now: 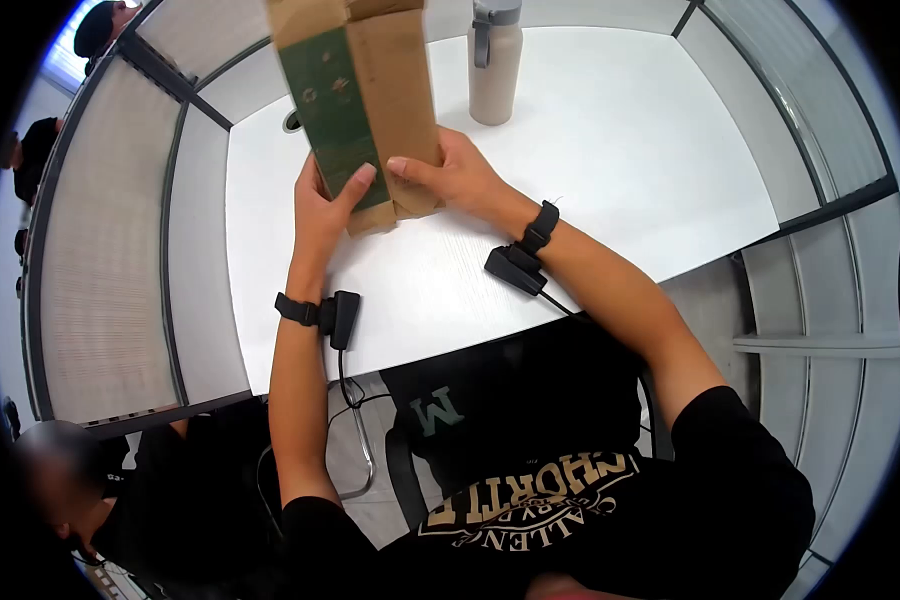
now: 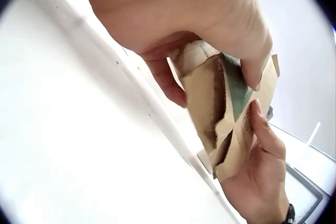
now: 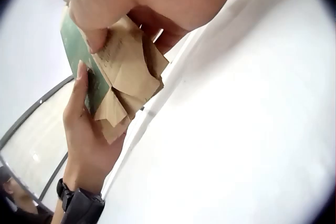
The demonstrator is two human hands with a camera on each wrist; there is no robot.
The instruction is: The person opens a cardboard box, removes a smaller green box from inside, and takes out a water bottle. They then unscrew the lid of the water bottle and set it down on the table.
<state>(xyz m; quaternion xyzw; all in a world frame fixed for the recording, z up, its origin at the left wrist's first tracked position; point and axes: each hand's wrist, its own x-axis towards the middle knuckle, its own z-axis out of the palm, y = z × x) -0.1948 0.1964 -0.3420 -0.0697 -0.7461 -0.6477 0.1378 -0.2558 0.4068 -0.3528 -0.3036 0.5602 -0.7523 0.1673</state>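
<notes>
Both hands hold a long brown cardboard box (image 1: 395, 95) with a dark green panel, raised over the white table and tilted away from the body. The left hand (image 1: 328, 205) grips its lower left side, thumb lying on the green panel. On the lower right side the right hand (image 1: 462, 178) grips it, thumb across the brown face. At the near end the flaps look creased and torn, with dark gaps between them in the left wrist view (image 2: 223, 148). Something whitish (image 2: 198, 56) shows at that end, beside the left palm.
A pale bottle (image 1: 495, 70) with a grey lid stands on the white table (image 1: 610, 150), right of the box. Low partitions (image 1: 785, 95) enclose the table. Another person (image 1: 160, 490) sits at the lower left. Grey shelves (image 1: 820, 345) stand at the right.
</notes>
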